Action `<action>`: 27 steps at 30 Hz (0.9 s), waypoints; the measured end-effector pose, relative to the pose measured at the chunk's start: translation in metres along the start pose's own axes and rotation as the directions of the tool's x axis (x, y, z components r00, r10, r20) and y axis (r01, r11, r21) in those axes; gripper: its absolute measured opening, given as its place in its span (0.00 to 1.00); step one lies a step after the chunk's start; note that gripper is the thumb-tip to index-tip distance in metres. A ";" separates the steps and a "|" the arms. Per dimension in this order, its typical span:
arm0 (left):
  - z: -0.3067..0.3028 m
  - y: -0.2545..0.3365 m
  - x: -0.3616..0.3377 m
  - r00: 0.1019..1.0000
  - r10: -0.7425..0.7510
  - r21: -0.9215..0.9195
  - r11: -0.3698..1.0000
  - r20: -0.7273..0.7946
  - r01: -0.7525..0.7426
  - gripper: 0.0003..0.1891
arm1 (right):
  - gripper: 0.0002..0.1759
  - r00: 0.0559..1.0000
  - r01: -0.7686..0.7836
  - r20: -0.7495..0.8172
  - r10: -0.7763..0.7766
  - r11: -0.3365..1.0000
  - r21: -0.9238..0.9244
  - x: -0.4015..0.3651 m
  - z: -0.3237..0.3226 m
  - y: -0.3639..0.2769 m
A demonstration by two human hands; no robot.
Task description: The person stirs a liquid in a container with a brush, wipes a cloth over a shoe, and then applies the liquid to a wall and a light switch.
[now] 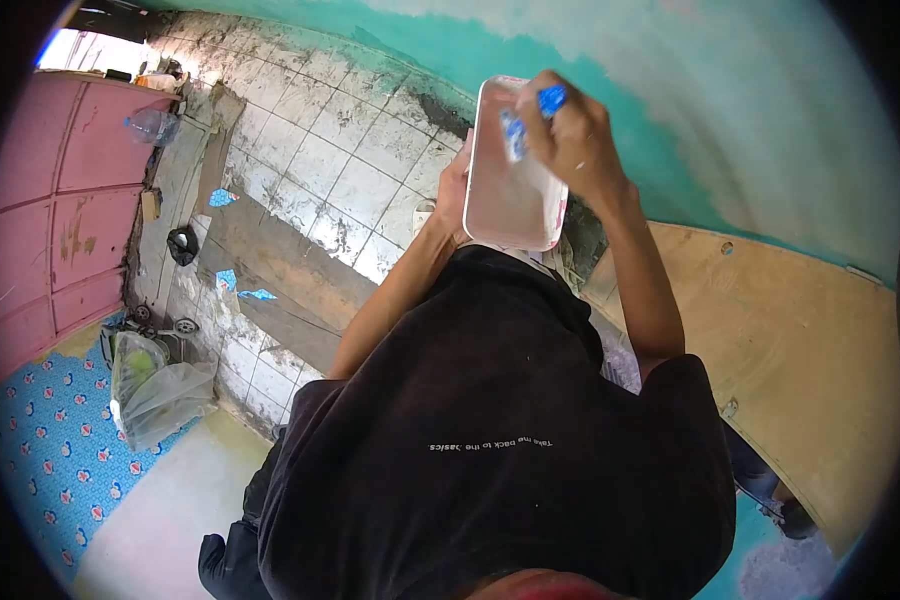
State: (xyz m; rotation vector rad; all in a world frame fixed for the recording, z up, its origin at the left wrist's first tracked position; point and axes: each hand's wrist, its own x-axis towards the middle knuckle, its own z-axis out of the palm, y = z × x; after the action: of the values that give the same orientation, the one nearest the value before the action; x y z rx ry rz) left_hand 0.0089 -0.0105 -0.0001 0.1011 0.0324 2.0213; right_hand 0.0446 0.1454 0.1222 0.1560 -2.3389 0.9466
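Note:
My left hand [454, 194] grips the left side of a white, shallow rectangular tray [472, 190], its fingers partly hidden behind it. The tray is tilted, its inside facing me, with pinkish smears and whitish residue on its bottom. Over the tray's upper right part, my right hand [582, 145] is closed around a blue-and-white piece [513, 136] that looks crumpled. Part of that piece shows above the fingers, and another part sticks out below them against the tray. Its exact kind I cannot make out.
Ahead rises a wall [610, 50] painted teal and whitish. Dirty white tiles [320, 150] and a brown board strip [280, 255] lie to the left, with blue scraps [224, 198]. A pink panel [90, 150] and a clear plastic bag [165, 400] are farther left; a plywood sheet [770, 330] lies right.

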 end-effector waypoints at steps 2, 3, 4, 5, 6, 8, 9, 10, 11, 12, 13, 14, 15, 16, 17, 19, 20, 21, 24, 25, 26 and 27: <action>0.026 0.004 0.000 0.933 0.117 0.357 0.934 -0.340 0.013 0.28 | 0.07 0.996 -0.089 -0.021 0.089 0.995 -0.038 -0.001 -0.008 0.006; 0.023 0.007 0.001 0.935 0.121 0.364 0.931 -0.333 0.009 0.28 | 0.07 0.990 -0.131 0.031 0.135 0.987 -0.092 -0.006 -0.014 0.001; 0.016 0.009 -0.001 0.961 0.108 0.309 0.951 -0.255 -0.025 0.27 | 0.07 0.980 -0.171 0.081 0.184 0.975 -0.146 -0.012 -0.017 -0.007; 0.009 0.012 -0.002 0.980 0.100 0.254 0.966 -0.174 -0.053 0.27 | 0.06 0.991 -0.101 0.080 0.103 0.994 -0.030 -0.020 -0.012 -0.016; 0.006 0.012 -0.006 0.980 0.103 0.265 0.963 -0.172 -0.054 0.27 | 0.06 0.993 -0.096 0.072 0.097 0.995 -0.023 -0.025 -0.005 -0.025; 0.007 0.006 -0.007 0.928 0.288 0.707 0.706 -0.234 -0.041 0.27 | 0.06 0.999 0.011 0.043 -0.014 0.997 0.075 -0.023 0.010 -0.034; 0.013 0.003 -0.004 0.930 0.191 0.379 0.923 -0.315 -0.061 0.25 | 0.07 0.995 0.099 -0.016 -0.099 0.995 0.020 -0.016 0.016 -0.029; 0.013 0.000 -0.006 0.932 0.185 0.380 0.923 -0.313 -0.056 0.25 | 0.07 0.995 0.097 -0.021 -0.097 0.995 0.015 -0.012 0.015 -0.022; 0.010 -0.001 -0.010 0.946 0.136 0.306 0.951 -0.295 -0.041 0.25 | 0.07 1.000 -0.004 -0.029 0.004 1.000 -0.008 -0.006 0.013 -0.013; 0.004 0.000 -0.013 0.957 0.089 0.233 0.972 -0.274 -0.024 0.24 | 0.07 0.994 -0.106 -0.040 0.104 0.994 -0.027 -0.002 0.011 -0.006; -0.002 0.005 -0.014 0.946 0.049 0.198 0.980 -0.319 0.016 0.24 | 0.07 0.992 -0.116 -0.059 0.114 0.993 -0.036 -0.003 0.006 0.003; -0.008 0.008 -0.015 0.947 0.050 0.204 0.979 -0.318 0.017 0.24 | 0.07 0.992 -0.114 -0.064 0.112 0.993 -0.034 -0.007 0.001 0.003; -0.002 0.010 -0.015 0.947 0.108 0.285 0.959 -0.303 -0.018 0.24 | 0.07 0.990 -0.137 -0.028 0.136 0.990 -0.018 -0.014 -0.003 -0.002; 0.004 0.010 -0.014 0.944 0.165 0.360 0.931 -0.285 -0.054 0.24 | 0.06 0.987 -0.161 0.011 0.161 0.987 -0.003 -0.022 -0.007 -0.008; 0.007 0.010 -0.014 0.943 0.165 0.360 0.931 -0.287 -0.054 0.24 | 0.06 0.991 -0.124 0.054 0.121 0.991 0.047 -0.029 -0.004 -0.015; 0.009 0.010 -0.012 0.949 0.122 0.301 0.953 -0.290 -0.031 0.25 | 0.05 0.998 -0.063 0.022 0.062 0.997 0.036 -0.032 0.006 -0.031; 0.005 0.007 -0.010 0.949 0.115 0.301 0.953 -0.294 -0.022 0.25 | 0.05 1.000 0.001 -0.008 -0.001 1.000 0.021 -0.033 0.009 -0.036; -0.002 0.001 -0.008 0.935 0.113 0.315 0.949 -0.337 -0.001 0.25 | 0.05 0.984 0.138 -0.105 -0.142 0.989 -0.048 -0.028 0.012 -0.027; 0.013 -0.008 -0.010 0.913 0.079 0.274 0.961 -0.400 0.037 0.24 | 0.06 0.980 -0.168 -0.108 0.169 0.986 0.016 -0.021 -0.002 0.001; 0.013 -0.005 -0.010 0.943 0.067 0.266 0.964 -0.325 0.023 0.23 | 0.06 0.975 -0.199 -0.105 0.198 0.980 0.001 -0.024 -0.008 0.007; 0.012 -0.003 -0.010 0.968 0.057 0.256 0.967 -0.244 0.008 0.23 | 0.06 0.973 -0.202 -0.114 0.200 0.979 -0.002 -0.029 -0.013 0.005; 0.011 -0.002 -0.009 0.927 0.155 0.390 0.921 -0.341 -0.010 0.22 | 0.06 0.981 -0.178 -0.074 0.177 0.984 0.004 -0.035 -0.018 -0.002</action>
State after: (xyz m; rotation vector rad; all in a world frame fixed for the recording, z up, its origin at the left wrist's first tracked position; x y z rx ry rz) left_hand 0.0157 -0.0177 0.0098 -0.0318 0.6748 2.0716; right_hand 0.0824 0.1521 0.1138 -0.0894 -2.3137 1.0167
